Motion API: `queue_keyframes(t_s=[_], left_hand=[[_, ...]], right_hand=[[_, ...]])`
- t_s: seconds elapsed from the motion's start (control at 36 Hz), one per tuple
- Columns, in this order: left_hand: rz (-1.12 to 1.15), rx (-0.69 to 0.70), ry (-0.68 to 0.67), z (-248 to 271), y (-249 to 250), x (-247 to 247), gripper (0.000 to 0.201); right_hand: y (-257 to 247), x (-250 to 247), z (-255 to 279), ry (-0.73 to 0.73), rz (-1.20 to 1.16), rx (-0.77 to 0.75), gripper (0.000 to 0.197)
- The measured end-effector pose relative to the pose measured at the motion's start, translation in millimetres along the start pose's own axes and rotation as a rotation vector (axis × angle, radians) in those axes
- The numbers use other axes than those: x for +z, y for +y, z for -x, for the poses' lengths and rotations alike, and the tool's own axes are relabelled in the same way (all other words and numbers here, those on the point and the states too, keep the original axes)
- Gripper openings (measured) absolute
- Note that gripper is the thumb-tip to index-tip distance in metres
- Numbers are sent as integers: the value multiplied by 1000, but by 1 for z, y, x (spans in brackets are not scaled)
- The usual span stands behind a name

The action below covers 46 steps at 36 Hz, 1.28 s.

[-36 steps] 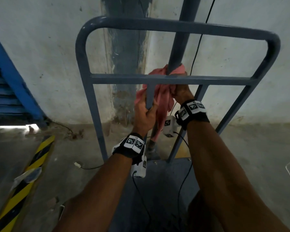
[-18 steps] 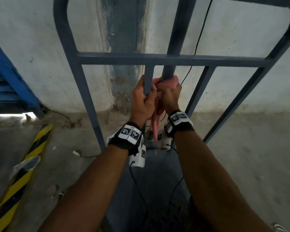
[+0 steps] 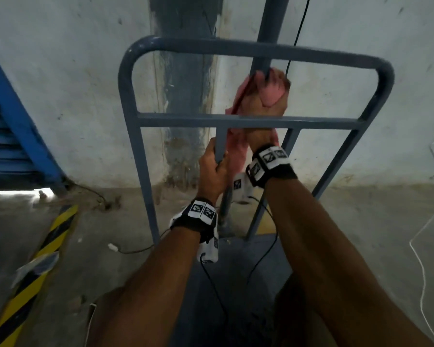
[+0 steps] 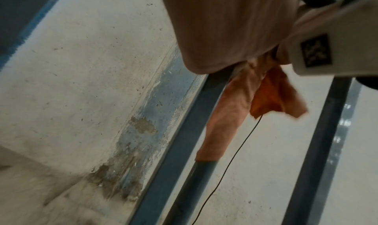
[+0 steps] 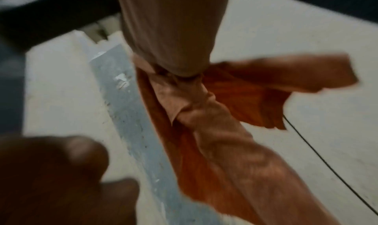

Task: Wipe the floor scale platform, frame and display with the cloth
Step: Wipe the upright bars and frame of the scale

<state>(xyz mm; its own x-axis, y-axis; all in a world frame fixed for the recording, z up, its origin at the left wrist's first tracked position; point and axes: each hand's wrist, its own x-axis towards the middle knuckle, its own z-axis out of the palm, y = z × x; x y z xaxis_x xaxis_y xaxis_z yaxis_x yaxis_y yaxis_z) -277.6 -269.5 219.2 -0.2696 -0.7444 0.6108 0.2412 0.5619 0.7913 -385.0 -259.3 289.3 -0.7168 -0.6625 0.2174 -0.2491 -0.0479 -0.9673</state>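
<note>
The scale's grey-blue tubular frame (image 3: 248,120) stands upright at the far end of the dark platform (image 3: 238,284). Behind it rises the grey display pole (image 3: 269,18). My right hand (image 3: 267,96) grips the pink cloth (image 3: 271,95) wrapped round that pole, between the top rail and the middle crossbar. The cloth's loose end (image 4: 220,123) hangs down along the pole; it looks orange in the right wrist view (image 5: 229,131). Below the crossbar, my left hand (image 3: 214,169) is curled round the frame's short vertical strut. The display is out of view.
A stained white wall (image 3: 73,96) with a grey pillar strip stands close behind the frame. A blue stair rail (image 3: 13,113) runs at the left, and a yellow-black striped kerb (image 3: 33,276) lies on the concrete floor. Thin black cables (image 3: 298,23) hang by the pole and trail over the platform.
My right hand has slid the cloth up the pole, from just below the crossbar to above it. My left hand stays on the strut. The head view has tilted down.
</note>
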Motion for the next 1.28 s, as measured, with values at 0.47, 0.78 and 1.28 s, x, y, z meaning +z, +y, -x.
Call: queue_keyframes(t_s=[0.47,0.78,1.28], left_hand=[[40,-60,5,2,-3,1,15],[171,-349,-97,23,-45,-2,20],[301,-613,-166,63,-101,-3,10]], right_hand=[[52,-4,10,82,75,37,37],[46,-7,-27,0,-81,-115,11],[203,16,4,-64,4,181,22]])
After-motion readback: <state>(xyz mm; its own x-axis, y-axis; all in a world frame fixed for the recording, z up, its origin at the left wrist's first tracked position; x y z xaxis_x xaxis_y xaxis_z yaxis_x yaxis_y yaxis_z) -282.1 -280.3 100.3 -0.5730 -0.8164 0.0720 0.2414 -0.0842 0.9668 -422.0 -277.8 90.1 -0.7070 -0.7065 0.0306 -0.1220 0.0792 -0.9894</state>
